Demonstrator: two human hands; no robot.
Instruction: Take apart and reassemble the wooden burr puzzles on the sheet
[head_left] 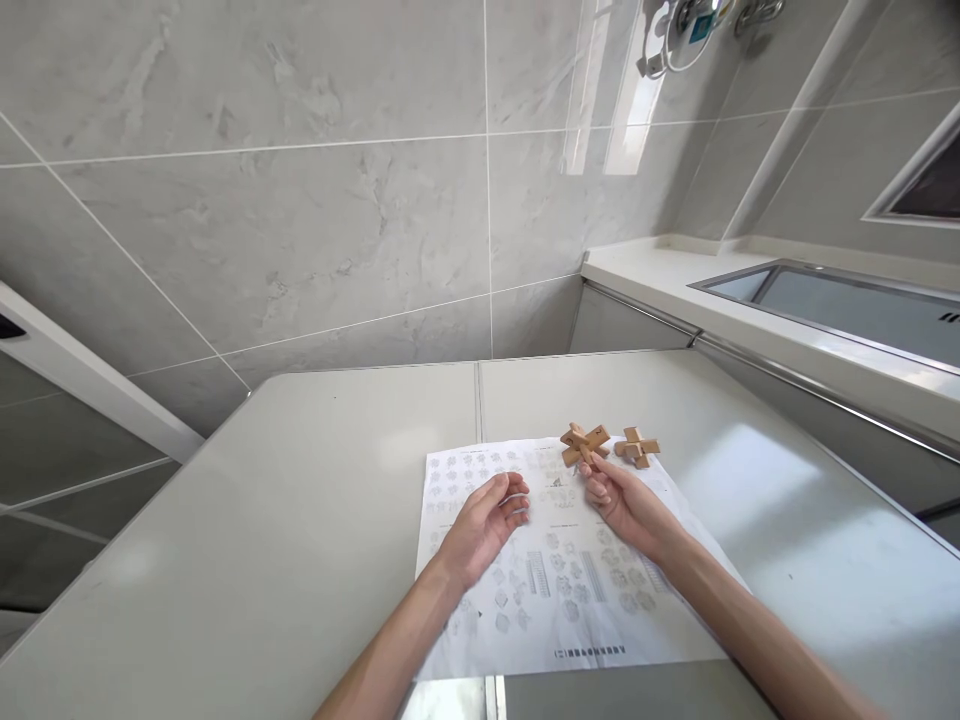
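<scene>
My right hand (pixel 613 500) pinches one arm of a wooden burr puzzle (pixel 583 444), a star-like cluster of crossed wooden sticks, at the top edge of a printed sheet. Dark marks show on some of its stick ends. Just right of it rests a second wooden burr puzzle (pixel 637 447), untouched. Over the left part of the printed instruction sheet (pixel 540 625) is my left hand (pixel 487 520), fingers loosely curled and apart with nothing in them. The sheet carries rows of small line drawings, too faint to read. Both wrists cover part of it.
Beneath the sheet is a white table (pixel 300 530) with a seam down its middle. A counter with a sink (pixel 847 300) runs along the right side. Behind the table rises a grey tiled wall (pixel 337 220). A dark-panelled door frame (pixel 82 370) stands at left.
</scene>
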